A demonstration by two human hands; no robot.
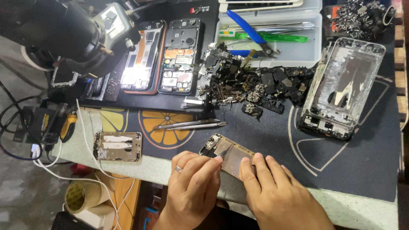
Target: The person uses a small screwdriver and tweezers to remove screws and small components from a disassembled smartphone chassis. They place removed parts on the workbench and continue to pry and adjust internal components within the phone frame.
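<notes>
A small gold phone frame (226,154) lies tilted on the dark mat near the table's front edge. My left hand (189,191), with a ring on one finger, pinches a thin pointed tool (224,151) whose tip rests inside the frame. My right hand (277,196) presses its fingers on the frame's lower right end and holds it down. A second gold frame (118,146) lies to the left, apart from both hands.
Metal tweezers (189,125) lie above the frame. A heap of small black parts (255,85), a silver phone chassis (341,87), two opened phones (164,55), a white tray (298,49) with blue pliers, a black microscope head (72,34), cables and tape rolls (79,196).
</notes>
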